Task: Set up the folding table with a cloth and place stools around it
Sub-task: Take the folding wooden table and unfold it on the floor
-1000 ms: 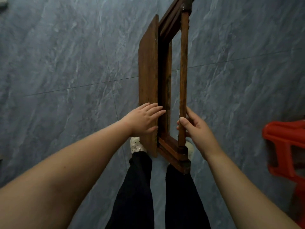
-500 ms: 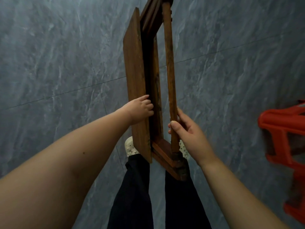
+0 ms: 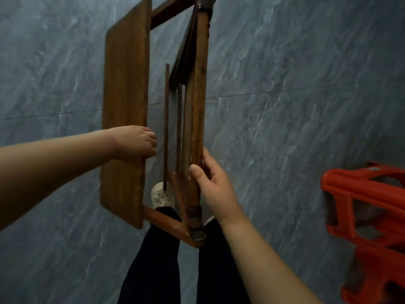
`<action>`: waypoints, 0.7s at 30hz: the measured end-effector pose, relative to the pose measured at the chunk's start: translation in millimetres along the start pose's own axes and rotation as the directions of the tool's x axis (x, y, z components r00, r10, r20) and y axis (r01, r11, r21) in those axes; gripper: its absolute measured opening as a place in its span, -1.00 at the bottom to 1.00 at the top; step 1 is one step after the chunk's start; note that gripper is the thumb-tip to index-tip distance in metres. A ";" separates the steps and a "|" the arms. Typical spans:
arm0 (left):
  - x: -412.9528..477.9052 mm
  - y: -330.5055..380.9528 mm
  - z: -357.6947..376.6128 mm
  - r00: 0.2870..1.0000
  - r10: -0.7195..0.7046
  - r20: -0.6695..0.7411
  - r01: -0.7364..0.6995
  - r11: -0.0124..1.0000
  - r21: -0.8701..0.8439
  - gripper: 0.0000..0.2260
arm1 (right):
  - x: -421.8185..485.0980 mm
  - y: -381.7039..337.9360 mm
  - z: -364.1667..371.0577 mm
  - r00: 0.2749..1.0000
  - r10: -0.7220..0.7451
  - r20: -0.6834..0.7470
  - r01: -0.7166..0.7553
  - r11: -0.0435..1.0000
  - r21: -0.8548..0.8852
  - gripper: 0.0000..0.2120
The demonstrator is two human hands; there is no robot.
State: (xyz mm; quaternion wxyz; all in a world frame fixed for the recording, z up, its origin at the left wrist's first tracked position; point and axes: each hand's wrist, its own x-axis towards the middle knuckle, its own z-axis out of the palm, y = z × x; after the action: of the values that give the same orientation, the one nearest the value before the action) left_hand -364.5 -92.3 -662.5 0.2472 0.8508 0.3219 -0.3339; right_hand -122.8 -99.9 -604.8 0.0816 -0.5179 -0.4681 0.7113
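Note:
A brown wooden folding table (image 3: 125,88) stands on edge in front of me, partly spread apart. Its flat panel is on the left and its leg frame (image 3: 198,110) on the right, joined by cross bars at top and bottom. My left hand (image 3: 135,142) grips the panel's right edge with curled fingers. My right hand (image 3: 210,183) holds the lower part of the leg frame, thumb on its front. Thin slats hang between panel and frame. No cloth is in view.
Red plastic stools (image 3: 368,227) stand stacked at the right edge. The floor (image 3: 295,106) is grey marbled tile. My dark trouser legs (image 3: 153,260) and a pale perforated shoe (image 3: 163,196) are directly below the table.
The panel and the leg frame have swung apart, opening a wide gap. My left hand went from lying flat on the panel to gripping its edge and pulled left.

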 end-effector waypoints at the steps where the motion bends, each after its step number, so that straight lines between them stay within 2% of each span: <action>1: -15.7 -2.1 4.6 1.000 -0.003 0.014 0.003 1.000 0.016 -0.67 | 1.7 -0.8 9.3 1.000 0.006 0.007 -0.006 1.000 -0.009 -0.47; 4: -61.5 -9.1 24.3 1.000 -0.017 0.024 0.014 0.994 0.105 -0.37 | 6.8 -5.5 42.5 0.999 -0.008 0.031 0.009 0.999 -0.043 -0.47; 5: -77.3 -11.8 33.3 1.000 -0.007 -0.012 0.009 0.992 0.123 -0.32 | 7.7 -7.9 54.9 0.999 -0.012 0.033 0.014 0.999 -0.049 -0.47; 7: -109.0 -16.6 47.1 0.986 -0.026 -0.165 0.040 0.996 0.085 -0.33 | 8.9 -13.0 79.0 0.999 -0.036 0.031 0.038 0.997 -0.062 -0.47; 9: -142.3 -21.3 59.8 0.918 -0.091 -0.386 0.102 0.995 0.010 -0.37 | 10.7 -17.1 102.9 0.998 -0.063 0.022 0.065 0.993 -0.097 -0.48; 11: -171.5 -25.9 69.7 0.836 -0.144 -0.530 0.140 0.989 -0.048 -0.39 | 12.7 -19.3 125.5 0.997 -0.076 0.010 0.077 0.991 -0.108 -0.48; 14: -199.9 -28.6 73.8 0.801 -0.135 -0.583 0.155 0.988 -0.016 -0.46 | 13.2 -20.9 149.3 0.995 -0.098 0.022 0.100 0.985 -0.137 -0.50; 17: -211.3 -30.4 77.3 0.790 -0.120 -0.601 0.160 0.987 0.013 -0.48 | 18.3 -20.2 147.8 0.986 -0.098 0.137 0.115 0.985 -0.125 -0.57; 19: -213.8 -32.3 81.4 0.771 -0.115 -0.626 0.158 0.987 0.013 -0.48 | 27.7 -15.7 132.9 0.963 -0.176 0.202 0.232 0.926 -0.298 -0.68; 21: -215.9 -32.2 84.2 0.756 -0.119 -0.644 0.171 0.985 0.019 -0.48 | 45.1 -7.2 113.3 0.925 -0.249 0.288 0.376 0.720 -0.584 -0.71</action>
State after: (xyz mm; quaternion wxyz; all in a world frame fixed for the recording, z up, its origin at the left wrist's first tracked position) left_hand -544.9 -206.9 -567.2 0.0632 0.8948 0.4385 -0.0542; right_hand -237.9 -134.8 -626.3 -0.0217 -0.3584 -0.7648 0.5350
